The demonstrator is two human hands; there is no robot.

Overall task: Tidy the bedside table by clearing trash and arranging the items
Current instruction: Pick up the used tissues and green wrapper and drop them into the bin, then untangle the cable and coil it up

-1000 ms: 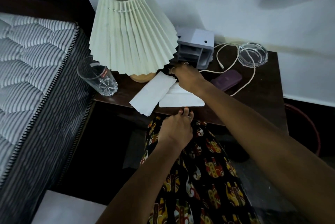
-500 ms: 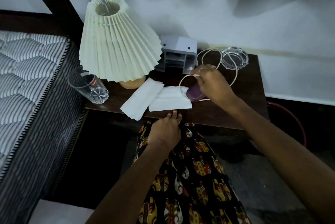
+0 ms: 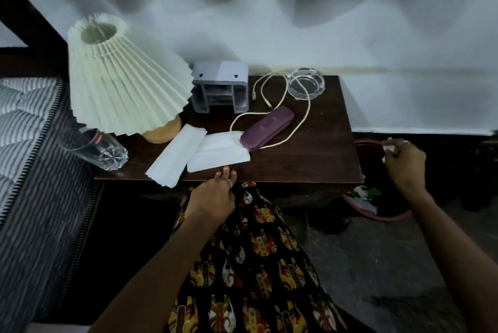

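The dark wooden bedside table (image 3: 310,154) carries two flat white tissues (image 3: 175,156) (image 3: 218,150), a purple case (image 3: 265,126), a loose white cable (image 3: 283,95), a glass ashtray (image 3: 305,83) and a grey organiser (image 3: 219,90). A drinking glass (image 3: 99,150) lies tilted at the table's left corner. My left hand (image 3: 213,198) rests its fingertips on the table's front edge, holding nothing. My right hand (image 3: 404,163) is off the table's right side, above a reddish bin (image 3: 377,216), pinching a small white scrap (image 3: 388,148).
A pleated cream lamp (image 3: 116,84) stands at the back left of the table. A striped mattress (image 3: 29,144) borders the left side. The bin holds white and green scraps (image 3: 362,194). A white wall rises behind the table.
My right hand has left the purple case and cable and swung right, off the table and over the bin, with a white scrap in its fingers. My left hand stays at the front edge.
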